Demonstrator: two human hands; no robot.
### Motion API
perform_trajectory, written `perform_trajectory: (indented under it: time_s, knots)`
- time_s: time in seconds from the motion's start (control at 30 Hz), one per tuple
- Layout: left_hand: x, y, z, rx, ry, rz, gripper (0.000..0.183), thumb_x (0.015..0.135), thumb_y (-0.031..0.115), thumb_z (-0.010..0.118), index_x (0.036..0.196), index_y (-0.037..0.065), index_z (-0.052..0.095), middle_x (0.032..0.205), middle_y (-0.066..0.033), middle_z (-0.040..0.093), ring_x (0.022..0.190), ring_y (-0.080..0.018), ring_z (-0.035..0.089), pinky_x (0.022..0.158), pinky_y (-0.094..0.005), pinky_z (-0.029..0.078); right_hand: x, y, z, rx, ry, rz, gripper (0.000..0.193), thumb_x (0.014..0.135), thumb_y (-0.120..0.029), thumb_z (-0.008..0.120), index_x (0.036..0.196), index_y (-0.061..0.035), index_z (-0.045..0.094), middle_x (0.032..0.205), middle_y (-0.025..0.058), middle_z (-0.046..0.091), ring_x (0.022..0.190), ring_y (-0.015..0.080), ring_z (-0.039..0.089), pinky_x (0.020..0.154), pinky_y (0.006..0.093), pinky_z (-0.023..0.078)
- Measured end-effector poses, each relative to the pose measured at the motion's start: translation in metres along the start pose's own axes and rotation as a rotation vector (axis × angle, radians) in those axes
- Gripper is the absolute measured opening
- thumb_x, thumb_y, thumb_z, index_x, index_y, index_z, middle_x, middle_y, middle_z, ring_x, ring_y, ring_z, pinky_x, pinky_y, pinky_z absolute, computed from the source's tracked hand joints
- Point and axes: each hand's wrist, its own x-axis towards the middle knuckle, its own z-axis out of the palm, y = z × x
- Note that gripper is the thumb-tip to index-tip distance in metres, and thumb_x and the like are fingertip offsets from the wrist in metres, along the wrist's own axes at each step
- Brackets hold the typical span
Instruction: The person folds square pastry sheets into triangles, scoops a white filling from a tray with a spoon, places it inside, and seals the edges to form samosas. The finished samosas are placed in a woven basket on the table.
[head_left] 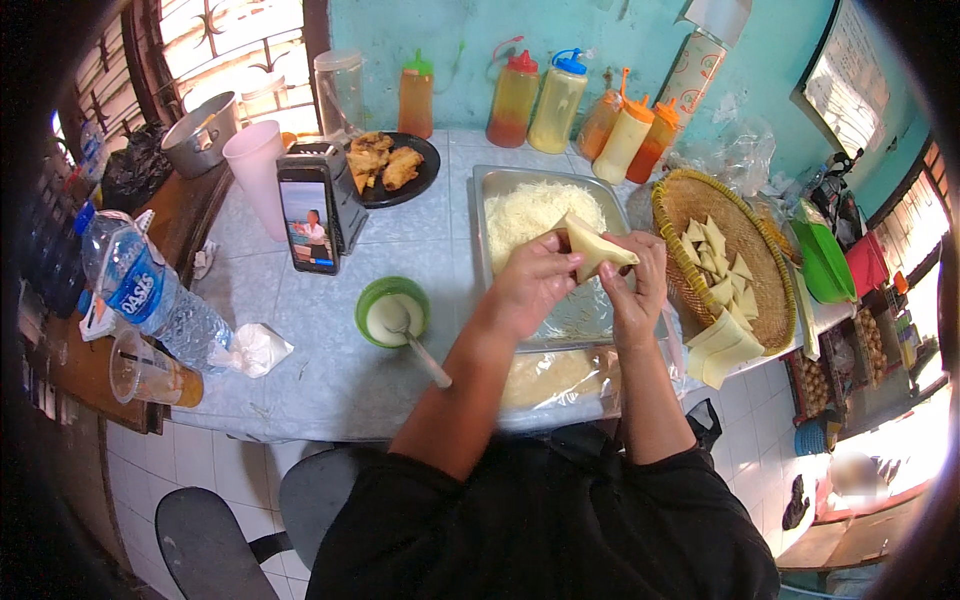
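Between my two hands is a pale folded pastry wrapper (588,246), shaped like a cone or triangle and held over the metal tray. My left hand (535,270) pinches its left side with thumb and fingers. On the other side, my right hand (638,280) grips the wrapper's right corner. Beneath them lies the metal tray (572,325), with a heap of pale shredded filling (530,215) in its far part. To the right, a round woven basket (685,200) holds several small folded triangles (720,255). Flat wrapper sheets (722,348) rest at the basket's near edge.
Left of the tray stands a green bowl (365,325) of white paste with a spoon (428,360). A phone (309,222) on a stand, a black plate (425,165) of fried food and sauce bottles (513,100) are farther back. A water bottle (140,285) leans at left.
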Motion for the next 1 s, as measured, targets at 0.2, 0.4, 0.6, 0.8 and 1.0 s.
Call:
perform_trajectory:
  time_s: [0.2,0.4,0.6,0.8,1.0]
  knots:
    - [0.003,-0.012,0.003,0.105,-0.014,0.04,0.038,0.082,0.005,0.06,0.118,-0.001,0.049,0.108,-0.0079,0.058,0.099,-0.0141,0.056,0.087,-0.0258,0.043,-0.006,-0.002,0.001,-0.042,0.015,-0.006,0.038,0.072,-0.018,0.07,0.106,-0.0033,0.063,0.099,0.0131,0.048,0.096,0.0257,0.047,0.087,0.0351,0.038]
    - [0.001,-0.008,0.003,0.395,0.126,0.027,0.032,0.085,0.009,0.057,0.115,-0.001,0.052,0.107,-0.0051,0.059,0.096,-0.0121,0.054,0.083,-0.0245,0.041,-0.003,-0.029,-0.003,-0.677,-0.222,-0.284,0.053,0.081,-0.025,0.057,0.13,-0.0061,0.047,0.134,0.0137,0.044,0.129,0.0337,0.035,0.109,0.0505,0.014]
    - [-0.003,-0.003,0.015,0.213,0.138,-0.067,0.043,0.086,0.01,0.055,0.127,0.0,0.046,0.119,-0.0052,0.054,0.1,-0.0113,0.051,0.081,-0.0234,0.039,-0.008,-0.017,0.005,-0.591,-0.228,-0.136,0.061,0.083,-0.028,0.051,0.138,-0.0062,0.036,0.14,0.0131,0.039,0.135,0.031,0.028,0.11,0.0522,0.006]
    - [0.0,-0.013,0.013,0.201,0.102,-0.005,0.049,0.086,0.009,0.055,0.131,0.001,0.039,0.123,-0.0097,0.052,0.107,-0.0156,0.053,0.088,-0.0282,0.043,-0.015,-0.012,0.01,-0.531,-0.237,-0.077,0.07,0.079,-0.027,0.057,0.14,-0.0026,0.031,0.144,0.0157,0.032,0.135,0.035,0.026,0.109,0.0526,0.008]
    - [0.0,-0.012,0.014,0.118,0.231,0.112,0.043,0.085,0.006,0.054,0.125,-0.001,0.041,0.112,-0.012,0.055,0.1,-0.0224,0.057,0.088,-0.0348,0.049,-0.031,-0.002,-0.009,-0.181,0.044,0.095,0.054,0.08,-0.027,0.058,0.124,0.0022,0.046,0.125,0.0191,0.049,0.115,0.0325,0.047,0.097,0.0405,0.035]
